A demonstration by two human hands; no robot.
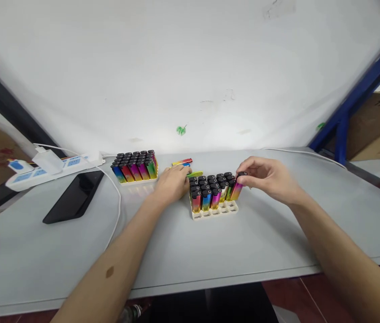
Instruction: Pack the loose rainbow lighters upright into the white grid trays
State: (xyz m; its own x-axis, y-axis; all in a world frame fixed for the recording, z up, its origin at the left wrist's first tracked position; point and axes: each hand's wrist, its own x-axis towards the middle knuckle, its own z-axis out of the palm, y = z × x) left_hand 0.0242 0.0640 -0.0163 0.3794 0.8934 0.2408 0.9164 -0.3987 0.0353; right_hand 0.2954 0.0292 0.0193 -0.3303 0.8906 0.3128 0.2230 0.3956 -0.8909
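My right hand (265,176) pinches a pink-and-yellow lighter (237,189) by its black top, upright at the right side of a white tray (215,214). Whether the lighter's base sits in a slot is unclear. Several upright lighters (206,200) with shiny coloured bodies fill the tray's back rows, while slots along its front are bare. My left hand (174,181) is at the tray's left back corner, fingers bent down among loose lighters. A green lighter (195,174) touches or lies right by its fingertips; a red-and-yellow lighter (183,161) lies just behind. The fingertips' undersides are hidden.
Another tray (139,181) packed with upright lighters stands left of my left hand. Farther left are a black phone (73,197), a white cable (119,204) and a power strip (55,170) with plugs. A white wall (190,80) borders the grey table (223,255) behind.
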